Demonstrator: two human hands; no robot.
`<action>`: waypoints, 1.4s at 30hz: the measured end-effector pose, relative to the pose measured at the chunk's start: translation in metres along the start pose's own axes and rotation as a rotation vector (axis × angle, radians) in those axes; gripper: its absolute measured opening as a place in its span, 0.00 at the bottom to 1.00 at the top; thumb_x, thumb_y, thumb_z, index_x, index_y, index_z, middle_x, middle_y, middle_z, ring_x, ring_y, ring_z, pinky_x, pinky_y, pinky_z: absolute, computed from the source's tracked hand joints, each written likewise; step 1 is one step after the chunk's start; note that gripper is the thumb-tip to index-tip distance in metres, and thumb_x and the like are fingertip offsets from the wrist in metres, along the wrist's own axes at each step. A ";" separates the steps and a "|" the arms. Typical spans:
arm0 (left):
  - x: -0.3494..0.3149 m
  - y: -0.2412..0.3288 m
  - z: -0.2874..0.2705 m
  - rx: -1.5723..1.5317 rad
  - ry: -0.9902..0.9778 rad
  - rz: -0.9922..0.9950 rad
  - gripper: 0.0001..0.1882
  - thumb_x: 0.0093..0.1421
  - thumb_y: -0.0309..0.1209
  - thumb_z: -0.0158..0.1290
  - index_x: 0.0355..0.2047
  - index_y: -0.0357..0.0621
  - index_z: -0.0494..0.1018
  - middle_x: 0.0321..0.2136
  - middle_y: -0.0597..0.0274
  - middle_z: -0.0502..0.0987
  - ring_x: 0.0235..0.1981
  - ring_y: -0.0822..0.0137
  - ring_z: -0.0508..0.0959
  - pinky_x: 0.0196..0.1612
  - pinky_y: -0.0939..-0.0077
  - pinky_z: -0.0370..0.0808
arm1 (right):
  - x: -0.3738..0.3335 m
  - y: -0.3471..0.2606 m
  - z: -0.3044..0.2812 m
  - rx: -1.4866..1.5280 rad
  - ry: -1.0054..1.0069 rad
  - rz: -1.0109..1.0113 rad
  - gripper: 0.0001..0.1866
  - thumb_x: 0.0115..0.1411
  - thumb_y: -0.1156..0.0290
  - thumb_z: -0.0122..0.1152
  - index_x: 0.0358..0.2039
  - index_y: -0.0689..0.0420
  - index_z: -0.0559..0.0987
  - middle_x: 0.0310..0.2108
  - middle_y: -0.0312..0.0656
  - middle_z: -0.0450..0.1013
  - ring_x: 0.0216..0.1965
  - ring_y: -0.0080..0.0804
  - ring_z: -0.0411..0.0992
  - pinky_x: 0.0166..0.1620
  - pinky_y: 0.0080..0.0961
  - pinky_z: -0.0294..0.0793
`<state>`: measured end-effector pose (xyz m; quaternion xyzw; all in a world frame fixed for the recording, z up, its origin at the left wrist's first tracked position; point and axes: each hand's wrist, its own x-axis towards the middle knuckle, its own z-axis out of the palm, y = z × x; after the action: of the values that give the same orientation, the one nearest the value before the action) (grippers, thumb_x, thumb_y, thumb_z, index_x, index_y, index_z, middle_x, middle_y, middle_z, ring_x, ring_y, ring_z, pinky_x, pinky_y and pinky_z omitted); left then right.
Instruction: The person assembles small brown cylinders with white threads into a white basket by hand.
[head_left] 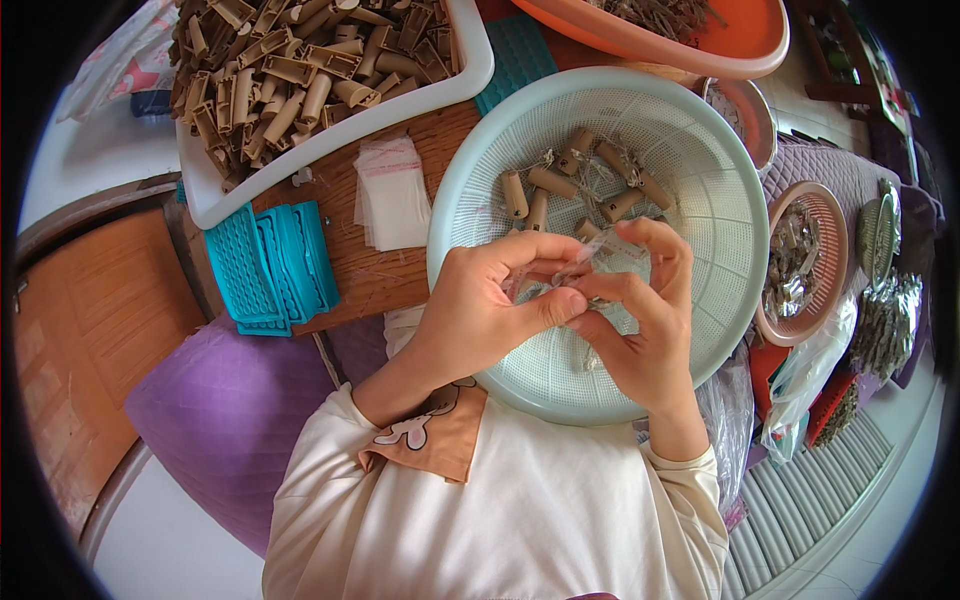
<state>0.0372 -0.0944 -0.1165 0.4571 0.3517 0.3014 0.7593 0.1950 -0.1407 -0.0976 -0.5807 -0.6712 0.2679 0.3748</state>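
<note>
Above the pale green mesh basket (470,150), my two hands meet at a crumpled clear plastic bag (578,262). My left hand (495,300) is closed, its thumb and fingers pinching the bag from the left. On the other side my right hand (645,320) curls its fingers around the bag's right part, thumb close to the left thumb. What the bag contains is hidden by my fingers. Inside the basket, below my fingertips, lie several tan plastic cylinders (552,183), some with clear plastic wrapping around them.
A stack of small clear bags (392,195) lies on the wooden table (345,270), with turquoise textured plastic pieces (268,265) beside it. A white bin (470,75) full of tan plastic parts stands far left. An orange basin (755,45) and a pink basket (838,230) stand right.
</note>
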 end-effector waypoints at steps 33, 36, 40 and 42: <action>0.020 0.010 -0.020 0.980 0.316 0.632 0.03 0.45 0.23 0.53 0.22 0.40 0.70 0.28 0.61 0.75 0.23 0.75 0.73 0.21 0.88 0.69 | -0.008 -0.011 -0.004 -0.098 -0.140 -0.044 0.13 0.46 0.76 0.59 0.35 0.62 0.74 0.29 0.40 0.74 0.20 0.29 0.68 0.24 0.21 0.69; 0.022 0.016 -0.041 0.546 0.672 0.513 0.03 0.52 0.18 0.45 0.26 0.37 0.67 0.31 0.60 0.75 0.20 0.83 0.68 0.23 0.92 0.64 | -0.010 -0.007 -0.009 0.060 -0.039 0.019 0.11 0.49 0.75 0.57 0.35 0.62 0.75 0.30 0.41 0.73 0.24 0.27 0.68 0.27 0.19 0.69; 0.009 0.007 -0.030 0.354 0.223 0.533 0.03 0.56 0.23 0.39 0.29 0.38 0.63 0.21 0.65 0.70 0.16 0.81 0.61 0.19 0.87 0.59 | -0.008 -0.007 -0.010 0.411 0.092 0.164 0.11 0.55 0.71 0.52 0.38 0.62 0.76 0.30 0.41 0.70 0.31 0.25 0.68 0.33 0.18 0.67; 0.004 0.003 -0.017 0.350 0.065 0.399 0.09 0.58 0.33 0.41 0.29 0.39 0.63 0.16 0.67 0.64 0.16 0.80 0.60 0.19 0.84 0.58 | -0.009 -0.003 -0.006 0.508 0.125 0.195 0.13 0.56 0.68 0.52 0.39 0.61 0.75 0.27 0.37 0.66 0.28 0.22 0.64 0.30 0.16 0.64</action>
<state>0.0251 -0.0820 -0.1206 0.6318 0.3258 0.3944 0.5824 0.1981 -0.1502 -0.0935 -0.5454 -0.4990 0.4263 0.5214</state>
